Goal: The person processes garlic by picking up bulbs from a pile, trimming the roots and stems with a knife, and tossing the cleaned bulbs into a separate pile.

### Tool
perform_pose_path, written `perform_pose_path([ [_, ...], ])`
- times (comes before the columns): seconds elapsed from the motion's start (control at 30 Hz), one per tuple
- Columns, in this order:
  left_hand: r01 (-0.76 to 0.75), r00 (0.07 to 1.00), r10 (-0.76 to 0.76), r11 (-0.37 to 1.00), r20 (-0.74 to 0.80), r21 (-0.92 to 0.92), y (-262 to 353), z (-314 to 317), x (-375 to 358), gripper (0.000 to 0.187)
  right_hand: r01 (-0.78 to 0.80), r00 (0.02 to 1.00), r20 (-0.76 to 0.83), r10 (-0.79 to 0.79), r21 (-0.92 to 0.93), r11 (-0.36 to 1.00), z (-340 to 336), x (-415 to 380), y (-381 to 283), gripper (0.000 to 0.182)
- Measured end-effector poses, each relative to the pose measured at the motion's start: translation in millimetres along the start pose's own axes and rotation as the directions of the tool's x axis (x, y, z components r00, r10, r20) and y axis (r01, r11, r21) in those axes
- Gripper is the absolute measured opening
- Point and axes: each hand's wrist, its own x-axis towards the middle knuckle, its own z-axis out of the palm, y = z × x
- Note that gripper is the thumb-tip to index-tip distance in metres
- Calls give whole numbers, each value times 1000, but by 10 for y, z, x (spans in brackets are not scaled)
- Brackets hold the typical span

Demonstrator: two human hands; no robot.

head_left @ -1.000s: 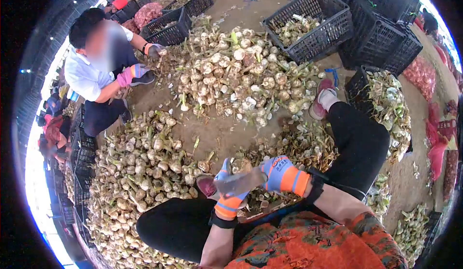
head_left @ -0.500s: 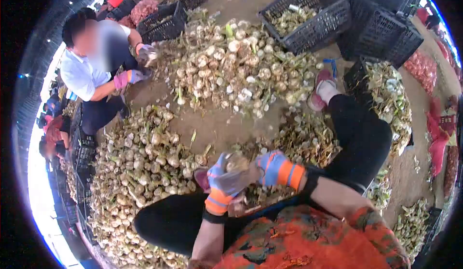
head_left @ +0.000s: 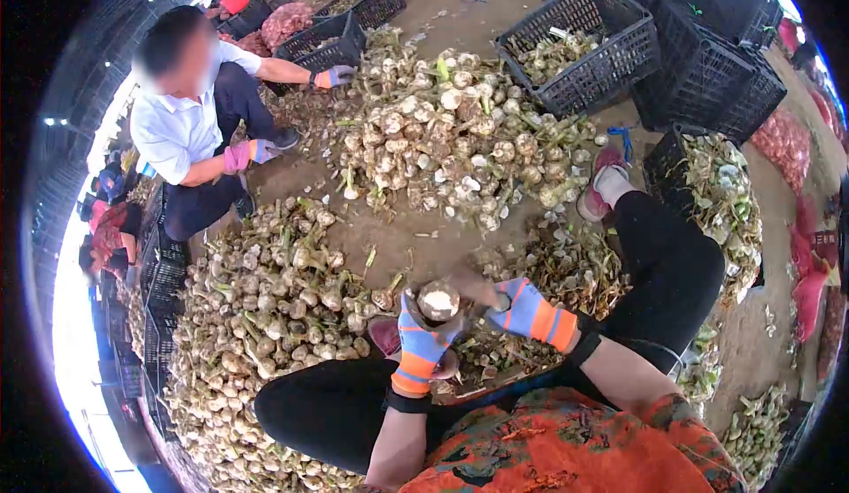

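My left hand (head_left: 428,334), in a blue, orange and grey striped glove, is wrapped round a garlic bulb (head_left: 439,302) with a round white face turned up. My right hand (head_left: 528,310), in a matching glove, is closed on a flat, brownish, blade-like tool (head_left: 475,288), blurred by motion. The tool reaches toward the bulb from the right; its exact kind I cannot tell. Both hands are above my lap, between my spread knees. Below them lie dry garlic leaves and trimmings (head_left: 566,263). A heap of garlic bulbs (head_left: 274,307) spreads beside my left leg.
Another pile of garlic (head_left: 460,130) lies ahead, with a black crate (head_left: 579,51) behind it. A full crate (head_left: 721,201) stands by my right knee, near stacked crates (head_left: 707,68). At the left a co-worker (head_left: 181,122) crouches, one gloved hand at the far pile.
The bulb in my left hand now shows a white face upward, and my right hand is slightly farther from it. The co-worker's one arm has stretched out toward the far pile. My view has shifted slightly.
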Motion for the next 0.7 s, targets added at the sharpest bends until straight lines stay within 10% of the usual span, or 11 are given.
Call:
perform_pose_path([
  [0.07,-340,939,271,823,211,455,30,-87,-97,39,128,970,243,24,-590,797,-37,25,-397,29],
  [0.1,30,978,-13,996,209,-81,-111,-312,27,40,160,937,335,93,-653,741,-73,34,-528,30],
  [0.13,416,902,-247,718,354,-559,-194,-435,92,41,160,937,337,94,-653,741,-77,44,-624,30],
  [0.2,518,852,-358,688,383,-508,2,-163,-55,47,247,871,439,218,-778,578,-55,43,-727,32],
  [0.27,88,955,-85,996,285,5,-106,-174,-148,46,257,856,460,236,-775,578,-46,12,-718,33],
  [0.33,131,930,-66,979,363,-157,-176,-287,-72,44,231,860,441,256,-785,574,-43,1,-734,32],
  [0.47,-40,936,-41,975,351,220,22,-118,-217,41,230,848,454,272,-779,583,-14,13,-707,31],
  [0.57,-212,943,53,856,328,471,79,-94,-253,46,217,826,463,320,-786,578,11,53,-637,32],
  [0.63,-654,726,249,-36,641,755,32,-161,-252,50,124,857,385,343,-800,587,-37,146,-362,33],
  [0.67,-460,884,121,402,452,792,157,87,-377,60,33,879,308,364,-802,597,-96,205,-393,34],
  [0.7,-507,861,169,358,480,784,187,163,-417,57,13,900,284,331,-776,631,-176,194,-433,35],
])
